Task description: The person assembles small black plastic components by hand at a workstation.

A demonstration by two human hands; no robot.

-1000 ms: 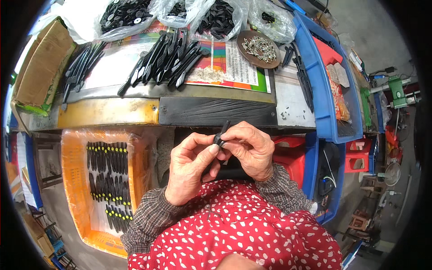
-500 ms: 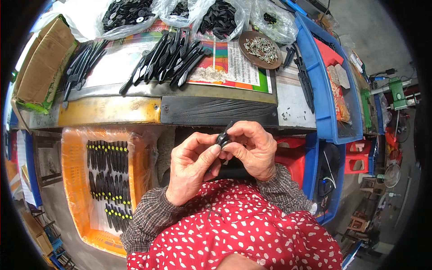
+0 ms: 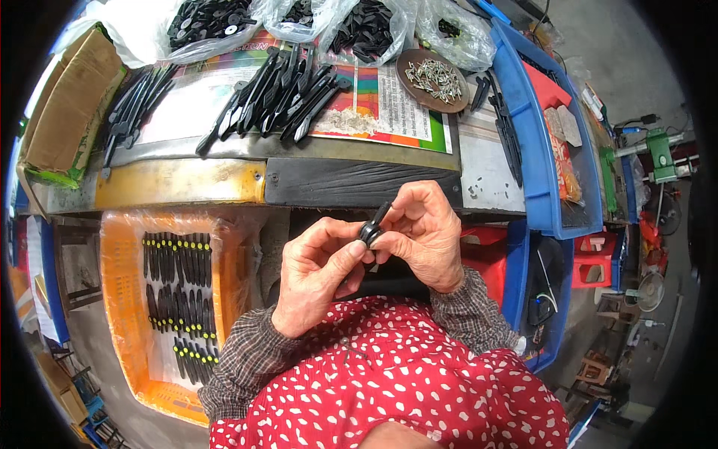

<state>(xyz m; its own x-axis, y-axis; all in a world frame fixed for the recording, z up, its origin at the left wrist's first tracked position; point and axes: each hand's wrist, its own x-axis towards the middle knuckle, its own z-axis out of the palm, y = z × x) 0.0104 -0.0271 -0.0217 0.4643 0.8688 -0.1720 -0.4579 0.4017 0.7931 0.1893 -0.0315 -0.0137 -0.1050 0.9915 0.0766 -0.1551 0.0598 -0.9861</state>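
Observation:
Between both hands, in front of the bench edge, is a small black plastic part [image 3: 369, 233] with a round end and a short arm pointing up. My left hand [image 3: 318, 271] pinches the round end between thumb and forefinger. My right hand [image 3: 425, 238] has its thumb against the same part, its forefinger bent near the upright arm; the other fingers curl behind and are partly hidden. On the bench beyond lies a pile of long black plastic pieces [image 3: 280, 97]. A round brown dish [image 3: 411, 84] of small metal rivets or pins stands to their right.
An orange crate [image 3: 127, 329] at lower left holds rows of black pieces with yellow-green dots [image 3: 178, 262]. Clear bags of black parts [image 3: 363, 30] line the back. A cardboard box [image 3: 71, 105] stands left, a blue tray [image 3: 535, 150] right. The bench edge [image 3: 359, 179] runs ahead of my hands.
My right forefinger has lifted and bent back from the part, and its short arm now shows more plainly. My left hand keeps its pinch almost unmoved.

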